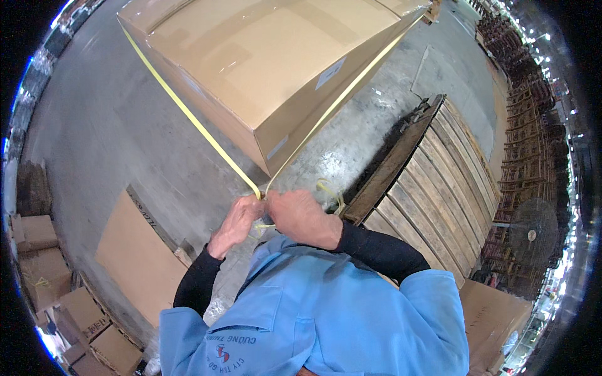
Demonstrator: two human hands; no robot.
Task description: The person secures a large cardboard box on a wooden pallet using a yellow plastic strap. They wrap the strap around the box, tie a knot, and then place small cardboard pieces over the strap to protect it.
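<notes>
Wears, nearest the camera, a blue work shirt [351, 319] over black sleeves [382, 252]. Reaches forward above the concrete floor [94, 125], with both wrists close together. Holds the yellow strap [189, 114] in the left hand [238, 219], with fingers drawn in narrow at the near end of the left run. Grips the strap just beside it in the right hand [304, 219], curled into a near fist. Cannot tell the exact place of each fingertip. Has the strap straight ahead, spread away from both hands in a V: one long run slanting far left, the other far right, along two sides of the large carton [263, 69]. Brings the tip of the V just before the carton's near corner, about equally close to either hand. Trails a loose yellow tail [266, 226] below the fingers. Has a slatted wooden platform [433, 182] toward the floor's right edge, a flat cardboard sheet [144, 257] to the left, and stacked cartons [47, 269] by the near left edge.
</notes>
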